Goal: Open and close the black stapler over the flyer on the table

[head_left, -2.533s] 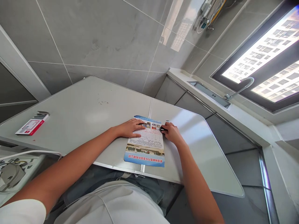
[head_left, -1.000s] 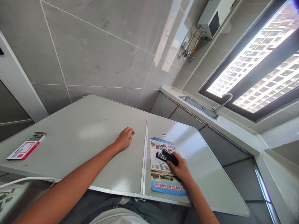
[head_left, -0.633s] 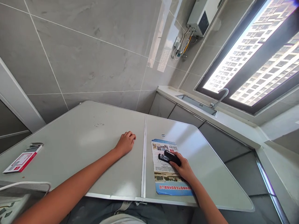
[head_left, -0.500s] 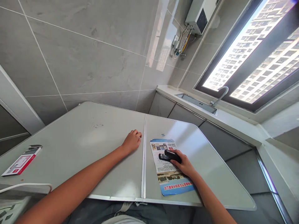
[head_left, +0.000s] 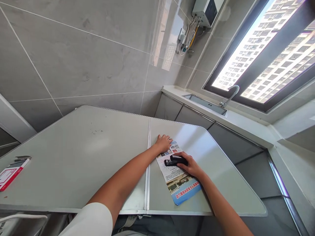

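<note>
A black stapler (head_left: 175, 160) is gripped in my right hand (head_left: 191, 166), its jaws apart and pointing left above the printed leaflet (head_left: 172, 175). The leaflet has blue ends, small photos and red lettering, and it lies on the right half of the table. My left hand (head_left: 163, 143) rests palm down at the leaflet's far end, fingers spread, covering its upper left corner. That hand is just beyond the stapler and apart from it.
The pale folding table (head_left: 118, 131) has a metal seam down its middle. A red and white packet (head_left: 12, 173) sits at its left edge. Behind on the right are a counter with a sink (head_left: 206, 105), a faucet (head_left: 230, 95) and a window (head_left: 256, 55).
My left hand has moved right, across the seam onto the leaflet's far end, and its fingers have spread. The small strip beyond the leaflet is now hidden. My right hand still holds the stapler.
</note>
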Demonstrator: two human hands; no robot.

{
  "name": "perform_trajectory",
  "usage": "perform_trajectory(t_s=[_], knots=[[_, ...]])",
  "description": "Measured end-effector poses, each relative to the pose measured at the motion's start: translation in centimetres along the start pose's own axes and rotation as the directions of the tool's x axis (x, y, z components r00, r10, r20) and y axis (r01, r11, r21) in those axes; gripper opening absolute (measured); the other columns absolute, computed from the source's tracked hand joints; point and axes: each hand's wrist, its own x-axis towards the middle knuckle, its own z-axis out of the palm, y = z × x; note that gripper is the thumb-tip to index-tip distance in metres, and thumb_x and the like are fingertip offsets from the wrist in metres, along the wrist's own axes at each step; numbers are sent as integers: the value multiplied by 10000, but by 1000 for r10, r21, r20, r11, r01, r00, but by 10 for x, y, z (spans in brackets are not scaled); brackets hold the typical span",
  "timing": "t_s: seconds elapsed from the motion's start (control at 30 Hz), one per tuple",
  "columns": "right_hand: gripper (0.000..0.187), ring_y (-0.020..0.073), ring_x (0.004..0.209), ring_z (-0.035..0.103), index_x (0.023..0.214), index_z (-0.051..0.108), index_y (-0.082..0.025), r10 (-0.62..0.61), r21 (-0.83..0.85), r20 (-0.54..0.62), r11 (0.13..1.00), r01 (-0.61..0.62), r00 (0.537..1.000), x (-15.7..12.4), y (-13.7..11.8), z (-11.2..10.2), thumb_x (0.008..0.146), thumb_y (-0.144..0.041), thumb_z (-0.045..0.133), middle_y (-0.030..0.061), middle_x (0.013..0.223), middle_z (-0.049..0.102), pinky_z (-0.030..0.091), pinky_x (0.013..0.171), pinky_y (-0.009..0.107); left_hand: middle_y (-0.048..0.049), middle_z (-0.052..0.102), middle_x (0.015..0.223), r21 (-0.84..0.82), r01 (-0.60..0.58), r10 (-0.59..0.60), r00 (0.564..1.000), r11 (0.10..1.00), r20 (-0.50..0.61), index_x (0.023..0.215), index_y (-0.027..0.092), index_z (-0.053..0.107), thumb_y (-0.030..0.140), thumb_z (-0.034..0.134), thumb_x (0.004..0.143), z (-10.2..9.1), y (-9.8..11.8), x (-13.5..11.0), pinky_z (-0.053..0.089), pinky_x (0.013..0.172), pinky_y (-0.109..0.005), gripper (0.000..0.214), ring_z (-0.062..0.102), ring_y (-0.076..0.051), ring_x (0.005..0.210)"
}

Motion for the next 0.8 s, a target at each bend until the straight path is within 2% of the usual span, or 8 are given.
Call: perform_trajectory(t_s=[0.13,0.27,0.4,0.53,0.67,0.8], knots=[[422,281,1121,678,1316,648,-241,2,8,-2,1000,-2,1000,0,-3,3,948,-445,668,98,1229,710,525,1015,431,-200,606,1387,57,5,-2,999,998,-42,1320,156,637,198,451,1033,4,6,-12,398,1102,-508,344,504,-326,1311],[402,277,1111,679,1303,653,-245,6,20,-24,1000,-6,1000,0,-10,13,939,-416,678,92,1217,710,529,997,415,-228,618,1265,116,57,-48,996,992,-75,1230,107,661,172,534,991,-4,4,-29,453,1029,-456,278,529,-342,1243],[386,279,1106,677,1293,656,-247,23,21,-62,1000,-22,998,0,-16,24,936,-391,686,89,1202,716,525,992,419,-242,591,1237,149,143,-129,987,979,-95,1248,85,633,177,632,956,-15,4,-42,491,990,-458,307,563,-357,1192],[379,275,1076,681,1287,655,-245,46,20,-46,999,-45,998,-1,-16,25,940,-395,682,87,1194,721,531,963,411,-227,590,1227,141,215,-208,976,966,-59,1258,88,615,116,630,946,-20,12,-46,560,867,-399,314,628,-327,1119],[393,282,1066,691,1285,657,-242,63,16,-17,998,-63,998,-1,-12,17,936,-420,682,84,1200,740,537,943,399,-215,586,1267,110,294,-294,956,949,-19,1297,97,589,45,664,895,-27,15,-49,575,897,-379,412,654,-313,1149],[412,286,1015,712,1266,665,-236,100,35,5,994,-100,995,-3,-3,6,926,-466,691,76,1157,767,550,920,405,-189,635,1249,58,335,-339,938,940,69,1256,121,631,18,742,798,-39,12,-54,572,918,-345,483,687,-300,1144]])
